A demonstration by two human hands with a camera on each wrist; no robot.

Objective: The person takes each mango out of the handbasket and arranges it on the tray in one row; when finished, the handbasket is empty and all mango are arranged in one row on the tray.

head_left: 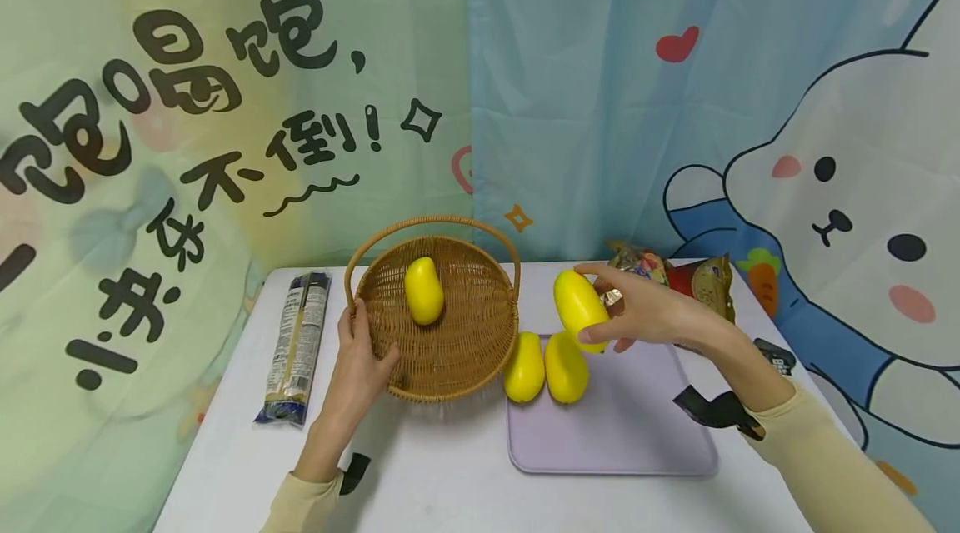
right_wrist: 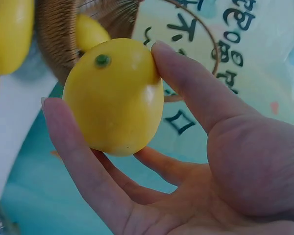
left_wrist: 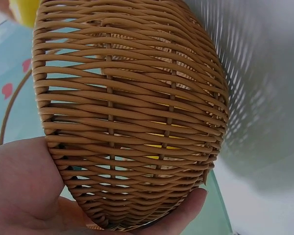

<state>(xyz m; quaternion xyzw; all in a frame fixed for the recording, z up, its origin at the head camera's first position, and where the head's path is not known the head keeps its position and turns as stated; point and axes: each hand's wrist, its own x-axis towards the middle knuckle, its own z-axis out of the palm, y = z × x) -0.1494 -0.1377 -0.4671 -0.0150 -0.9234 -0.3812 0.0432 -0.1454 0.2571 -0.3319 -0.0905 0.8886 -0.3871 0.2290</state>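
My left hand (head_left: 363, 366) grips the left side of a brown wicker basket (head_left: 457, 350), which is tilted with its opening toward me. One yellow mango (head_left: 424, 291) lies inside it. In the left wrist view the thumb and fingers hold the basket's woven wall (left_wrist: 137, 107). My right hand (head_left: 648, 308) holds another yellow mango (head_left: 579, 308) in the air, right of the basket. The right wrist view shows fingers and thumb around this mango (right_wrist: 115, 98), its green stem spot facing the camera. Below it, two more mangoes (head_left: 525, 368) (head_left: 567, 370) lie at the left of a lilac tray (head_left: 622, 433).
A long clear packet with printed labels (head_left: 294, 350) lies on the white table (head_left: 442, 475) to the left. Behind the right hand are a colourful snack bag (head_left: 637, 260) and a red and gold bag (head_left: 705, 283). A small black item (head_left: 776, 356) lies at the right edge.
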